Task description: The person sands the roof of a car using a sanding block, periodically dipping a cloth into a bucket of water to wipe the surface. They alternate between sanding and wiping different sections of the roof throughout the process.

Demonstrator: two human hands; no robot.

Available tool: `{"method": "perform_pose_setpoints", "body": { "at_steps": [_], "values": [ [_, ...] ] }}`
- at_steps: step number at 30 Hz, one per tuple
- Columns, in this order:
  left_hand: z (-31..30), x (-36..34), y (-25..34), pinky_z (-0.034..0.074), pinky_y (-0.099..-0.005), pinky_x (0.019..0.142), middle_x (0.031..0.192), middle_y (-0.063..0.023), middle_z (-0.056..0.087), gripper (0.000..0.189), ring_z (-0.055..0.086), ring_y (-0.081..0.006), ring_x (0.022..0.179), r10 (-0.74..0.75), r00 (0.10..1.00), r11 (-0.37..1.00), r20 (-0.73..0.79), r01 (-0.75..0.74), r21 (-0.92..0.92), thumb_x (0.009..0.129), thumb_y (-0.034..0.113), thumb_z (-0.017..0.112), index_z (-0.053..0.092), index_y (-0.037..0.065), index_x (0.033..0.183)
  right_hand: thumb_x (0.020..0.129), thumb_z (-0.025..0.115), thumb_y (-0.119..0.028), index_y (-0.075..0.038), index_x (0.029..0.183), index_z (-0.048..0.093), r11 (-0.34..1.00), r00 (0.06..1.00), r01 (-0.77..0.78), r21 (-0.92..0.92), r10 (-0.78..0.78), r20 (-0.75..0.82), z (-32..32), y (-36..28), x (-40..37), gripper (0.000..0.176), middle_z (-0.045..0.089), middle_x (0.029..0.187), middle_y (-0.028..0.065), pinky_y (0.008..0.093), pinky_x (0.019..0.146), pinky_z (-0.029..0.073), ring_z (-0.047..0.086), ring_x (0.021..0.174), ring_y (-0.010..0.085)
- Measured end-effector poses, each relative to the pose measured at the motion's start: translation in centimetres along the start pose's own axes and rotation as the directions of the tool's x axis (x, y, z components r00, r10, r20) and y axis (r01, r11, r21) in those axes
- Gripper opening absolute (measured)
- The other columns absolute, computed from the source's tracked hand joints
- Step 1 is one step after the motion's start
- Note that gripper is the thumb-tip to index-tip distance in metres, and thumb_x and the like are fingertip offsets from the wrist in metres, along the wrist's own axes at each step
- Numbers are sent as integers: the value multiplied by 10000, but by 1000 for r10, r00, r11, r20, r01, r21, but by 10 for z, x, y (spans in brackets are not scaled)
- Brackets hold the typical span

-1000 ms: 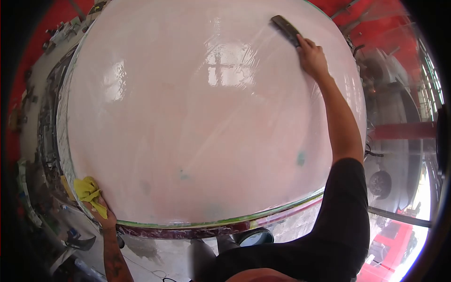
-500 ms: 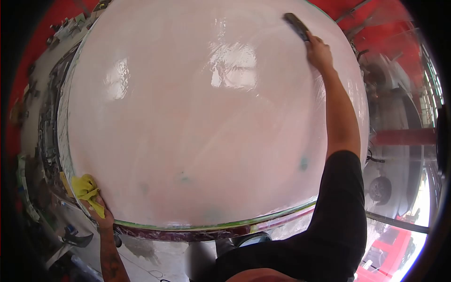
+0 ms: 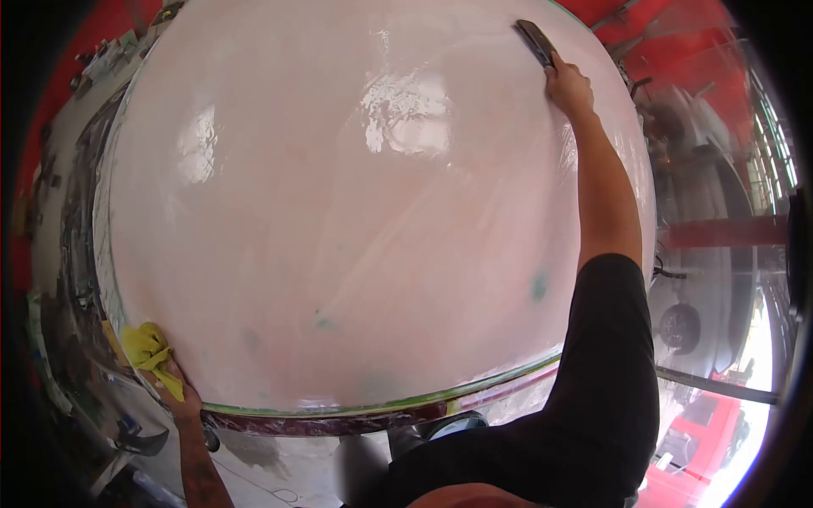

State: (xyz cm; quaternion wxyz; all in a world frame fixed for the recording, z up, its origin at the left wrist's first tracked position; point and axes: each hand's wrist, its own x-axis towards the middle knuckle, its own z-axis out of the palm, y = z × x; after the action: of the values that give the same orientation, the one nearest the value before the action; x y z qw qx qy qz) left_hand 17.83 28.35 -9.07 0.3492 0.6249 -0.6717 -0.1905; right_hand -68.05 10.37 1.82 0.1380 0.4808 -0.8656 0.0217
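Grasping dark block (image 3: 533, 41) on wet pinkish panel (image 3: 339, 229), far right: fingers of right hand (image 3: 571, 88). Left hand (image 3: 181, 396), fingers partly covered, holds yellow cloth (image 3: 146, 345) at panel's near-left edge.

No text, label or number is showing legibly. From twelve o'clock around, no sign is reading clearly.

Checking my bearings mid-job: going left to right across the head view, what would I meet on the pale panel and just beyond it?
Yellow cloth → small green spot → dark handheld block → right hand → dark wheel beyond the panel.
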Motion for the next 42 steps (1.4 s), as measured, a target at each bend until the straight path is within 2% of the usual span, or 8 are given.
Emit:
{"method": "perform_pose_setpoints", "body": {
  "at_steps": [8,14,18,22,26,34,37,42],
  "values": [
    [0,-1,-12,408,-383,1064,1302,-187,549,464,548,-276,1189,43,999,999,23,-42,-30,1067,185,486,325,-36,1442,942,631,-225,-224,1414,563,681,702,710,176,-666,-254,-57,-174,-124,477,612,1323,140,477,973,507,602,1077,411],
    [-2,-5,-8,409,-389,1062,1309,-184,541,465,550,-280,1181,-17,999,999,45,18,-36,1069,188,481,315,-32,1445,1024,469,-340,-206,1422,528,996,998,-53,-65,55,29,-16,-12,-30,425,621,1304,194,522,957,484,634,1080,433],
    [2,-3,-5,408,-405,1062,1318,-201,530,468,549,-293,1182,-7,1000,1000,25,8,-29,1068,178,476,307,-56,1437,987,483,-348,-197,1402,509,929,929,-349,-125,360,80,-22,-23,-25,442,576,1355,200,528,1043,428,557,1240,416],
    [3,6,3,406,-415,1064,1323,-214,529,472,548,-304,1193,98,995,992,19,-96,-84,1069,171,473,306,-67,1440,951,516,-246,-161,1204,583,961,964,256,99,-247,-96,-25,-172,-47,275,651,1174,207,535,909,500,615,1094,438],
    [3,4,-4,407,-415,1064,1326,-206,527,469,550,-301,1192,66,998,997,16,-65,-35,1067,167,478,309,-65,1438,966,572,-292,-210,1369,558,627,660,751,206,-701,-271,-59,-275,-120,412,642,1215,179,516,922,507,621,1052,406],
    [6,7,14,416,-379,1057,1379,-181,464,487,511,-268,1232,66,997,998,-37,-65,24,1038,103,475,276,-49,1455,1011,471,-367,-182,1475,454,969,959,-234,-86,244,146,-21,-9,-28,499,534,1405,209,530,1043,435,553,1247,444],
    [11,8,29,363,-408,1093,1350,-191,485,445,499,-301,1232,46,998,997,-31,-48,-64,1060,142,463,319,-58,1431,988,507,-387,-162,1413,523,962,961,-258,-94,265,83,-31,-88,-30,482,544,1392,195,527,1039,439,542,1245,454],
    [10,11,26,379,-409,1090,1343,-173,484,477,504,-282,1232,70,998,968,-4,-68,-242,1046,112,475,291,-50,1456,961,453,-257,-98,1175,631,868,889,450,212,-412,-199,-44,-377,-77,321,650,1168,227,542,936,481,595,1111,409]
  ]
}}
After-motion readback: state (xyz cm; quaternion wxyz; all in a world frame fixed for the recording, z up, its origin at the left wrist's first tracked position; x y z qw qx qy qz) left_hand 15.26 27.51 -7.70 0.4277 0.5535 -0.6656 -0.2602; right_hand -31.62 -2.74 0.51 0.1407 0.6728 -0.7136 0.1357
